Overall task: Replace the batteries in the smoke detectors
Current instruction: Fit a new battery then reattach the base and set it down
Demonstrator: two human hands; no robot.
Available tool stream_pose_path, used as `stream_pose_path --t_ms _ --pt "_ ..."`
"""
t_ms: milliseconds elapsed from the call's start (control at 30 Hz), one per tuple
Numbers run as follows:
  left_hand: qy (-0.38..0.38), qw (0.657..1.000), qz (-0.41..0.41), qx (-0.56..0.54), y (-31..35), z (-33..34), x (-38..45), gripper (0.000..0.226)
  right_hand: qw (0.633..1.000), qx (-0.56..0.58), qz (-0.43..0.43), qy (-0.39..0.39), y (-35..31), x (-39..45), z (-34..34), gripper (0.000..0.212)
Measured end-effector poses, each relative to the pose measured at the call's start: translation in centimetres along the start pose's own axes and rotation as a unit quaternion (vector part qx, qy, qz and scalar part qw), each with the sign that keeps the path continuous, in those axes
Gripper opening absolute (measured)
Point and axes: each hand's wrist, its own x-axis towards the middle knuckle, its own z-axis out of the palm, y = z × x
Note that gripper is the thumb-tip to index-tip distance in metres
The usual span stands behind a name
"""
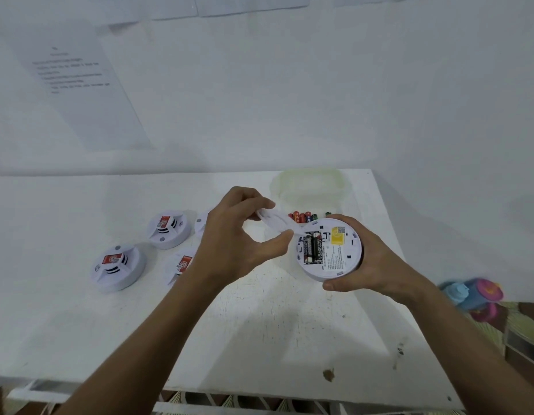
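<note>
My right hand (370, 265) grips a round white smoke detector (330, 250) with its back facing up, above the white table (259, 339). Black batteries (312, 247) sit in its open compartment beside a yellow label. My left hand (238, 238) pinches the detector's white back cover (273, 221) between thumb and fingers, lifted just left of the detector. Several loose batteries (303, 217), red and green, lie in a row behind the cover.
Two more white detectors (119, 266) (169, 228) lie at the left, with another two partly hidden behind my left hand. A translucent plastic box (310, 184) stands at the table's back. A printed sheet (74, 79) hangs on the wall. A colourful toy (472, 296) lies off the right edge.
</note>
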Motion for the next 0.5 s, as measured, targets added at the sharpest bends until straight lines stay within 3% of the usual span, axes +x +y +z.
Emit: stream_pose_path --t_ms 200,333,500 --pt "-0.058 0.97 -0.058 -0.229 0.9 2.2 -0.7 0.043 1.0 0.015 -0.007 -0.008 0.0 0.3 0.0 0.093" --pt "-0.099 0.979 -0.06 -0.167 0.3 2.9 -0.8 0.047 1.0 0.017 -0.012 -0.006 -0.2 0.3 -0.3 0.093" --pt "-0.204 0.978 -0.024 -0.039 0.6 2.3 0.3 0.056 1.0 -0.012 -0.012 -0.008 -0.3 0.5 -0.3 0.094"
